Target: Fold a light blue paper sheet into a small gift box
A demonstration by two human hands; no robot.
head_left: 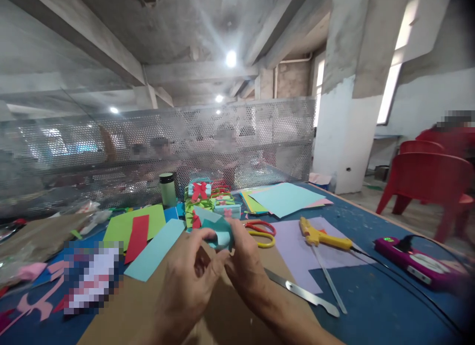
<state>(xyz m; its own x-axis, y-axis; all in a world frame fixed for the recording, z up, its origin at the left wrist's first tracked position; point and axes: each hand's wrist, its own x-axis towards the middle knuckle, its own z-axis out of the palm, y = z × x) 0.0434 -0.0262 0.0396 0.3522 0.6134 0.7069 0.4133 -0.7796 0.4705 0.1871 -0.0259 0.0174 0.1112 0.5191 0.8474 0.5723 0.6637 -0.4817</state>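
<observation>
Folded blue paper (222,231) is held up over the near middle of the table, between the two hands and touching both: the left hand (187,271) pinches it from the left with curled fingers and thumb, while the right hand (245,258) grips its right side, the thumbs close together on the near side. The paper is a plain teal blue, bent into a small curved shape, with a flap on the far side; its lower part is hidden by the fingers. Beneath the hands is a brown board (133,308), with a light blue strip (156,251) reaching over its left edge. Left of that strip, a red strip (137,236) crosses a green sheet (158,216). Just right of the right hand are red and yellow scissor handles (273,229), and nearer, a flat metal tool (306,293). Farther right, a yellow glue gun (326,239) rests on a purple sheet (297,256). Blue tabletop (359,285) shows between that sheet and a purple power strip (411,263), near the table's right edge. On the far side, coloured paper pieces (199,190) are piled beside a lidded jar (168,192), and a perforated metal screen (280,132) bounds the work area. Pink scraps (42,305) lie at near left.
</observation>
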